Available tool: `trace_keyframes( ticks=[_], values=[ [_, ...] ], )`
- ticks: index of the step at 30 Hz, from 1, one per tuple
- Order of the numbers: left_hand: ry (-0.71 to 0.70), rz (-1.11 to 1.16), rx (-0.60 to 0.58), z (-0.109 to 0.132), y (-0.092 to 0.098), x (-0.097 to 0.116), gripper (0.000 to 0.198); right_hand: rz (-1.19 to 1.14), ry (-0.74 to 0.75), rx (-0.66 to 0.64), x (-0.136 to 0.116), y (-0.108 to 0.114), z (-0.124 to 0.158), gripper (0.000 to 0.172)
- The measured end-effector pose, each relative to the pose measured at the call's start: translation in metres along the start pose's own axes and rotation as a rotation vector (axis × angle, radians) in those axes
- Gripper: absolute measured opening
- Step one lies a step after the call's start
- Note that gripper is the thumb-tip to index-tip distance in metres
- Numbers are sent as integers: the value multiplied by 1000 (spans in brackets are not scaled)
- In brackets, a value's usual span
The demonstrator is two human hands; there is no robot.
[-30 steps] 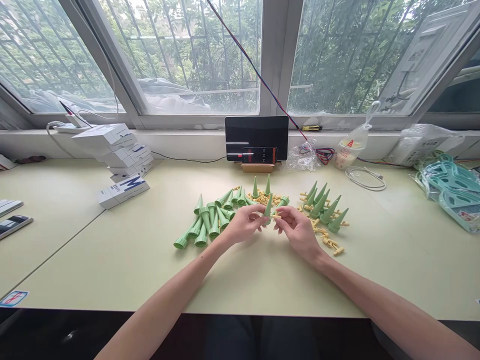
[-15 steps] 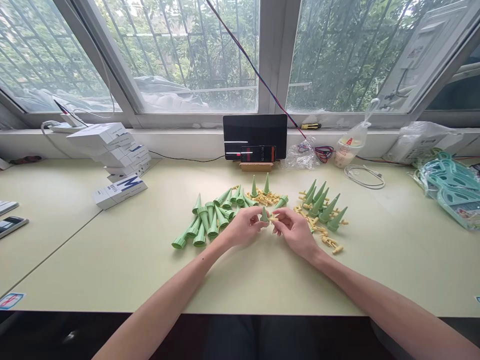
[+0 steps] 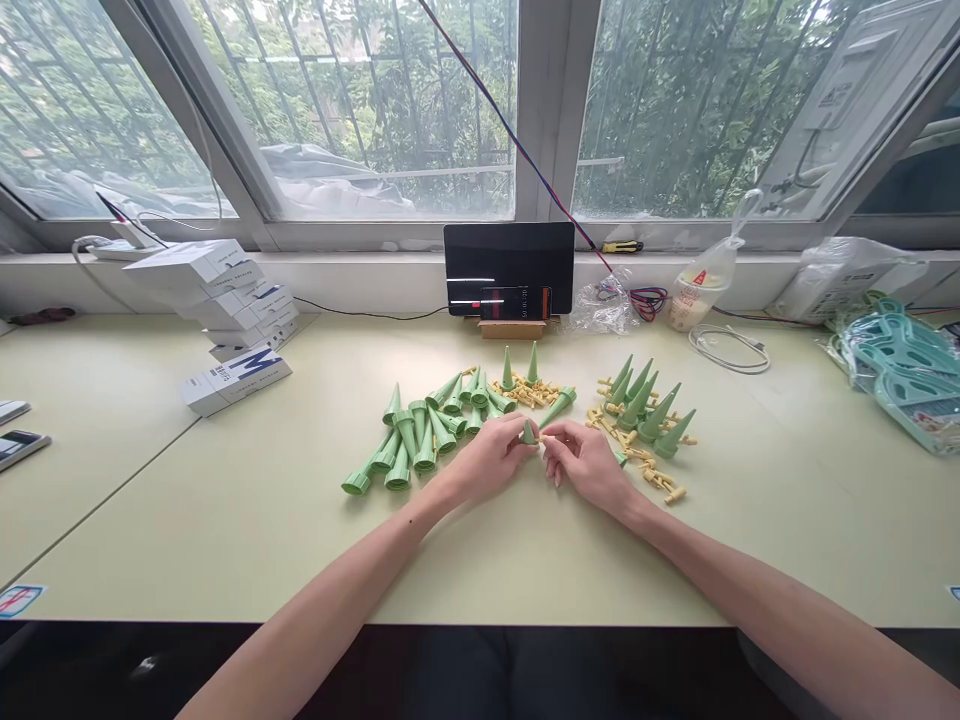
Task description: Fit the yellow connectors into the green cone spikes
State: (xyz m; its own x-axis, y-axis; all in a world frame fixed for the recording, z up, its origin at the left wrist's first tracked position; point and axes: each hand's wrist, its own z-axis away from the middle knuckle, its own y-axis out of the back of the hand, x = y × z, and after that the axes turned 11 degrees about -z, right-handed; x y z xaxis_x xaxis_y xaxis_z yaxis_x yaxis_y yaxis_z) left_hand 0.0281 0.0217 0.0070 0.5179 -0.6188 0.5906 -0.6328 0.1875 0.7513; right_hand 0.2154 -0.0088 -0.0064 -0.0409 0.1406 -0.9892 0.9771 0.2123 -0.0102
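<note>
My left hand [image 3: 489, 462] pinches a small green cone spike [image 3: 529, 432] upright near the middle of the pale green table [image 3: 225, 520]. My right hand [image 3: 589, 462] is closed beside it, its fingertips on a small yellow piece [image 3: 545, 438] at the cone's side. A heap of green cone spikes [image 3: 420, 435] lies left of my hands. More green cones [image 3: 649, 410] lie to the right over scattered yellow pieces [image 3: 656, 478]. Two cones stand upright among yellow pieces [image 3: 525, 390] behind my hands.
A dark tablet [image 3: 508, 265] with a phone on a wooden stand sits at the window sill. Stacked white boxes [image 3: 225, 310] are at the left, a bagged bottle [image 3: 697, 290] and white cable [image 3: 729, 350] at the right, teal plastic items [image 3: 904, 365] at far right. Phones [image 3: 19, 445] lie at the left edge.
The cone in my left hand has sunk lower between my fingers. My right hand has drawn closer to it with the yellow piece. Both hands have shifted slightly.
</note>
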Motion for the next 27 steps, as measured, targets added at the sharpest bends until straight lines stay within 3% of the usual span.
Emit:
trace_keyframes(
  ticks=[21, 27],
  values=[
    [-63, -36, 32, -1, 0, 6, 17, 90, -41, -37, -3, 0, 3, 43],
    [-5, -28, 64, -2, 0, 2, 10, 19, 15, 3, -4, -1, 2, 30]
  ],
)
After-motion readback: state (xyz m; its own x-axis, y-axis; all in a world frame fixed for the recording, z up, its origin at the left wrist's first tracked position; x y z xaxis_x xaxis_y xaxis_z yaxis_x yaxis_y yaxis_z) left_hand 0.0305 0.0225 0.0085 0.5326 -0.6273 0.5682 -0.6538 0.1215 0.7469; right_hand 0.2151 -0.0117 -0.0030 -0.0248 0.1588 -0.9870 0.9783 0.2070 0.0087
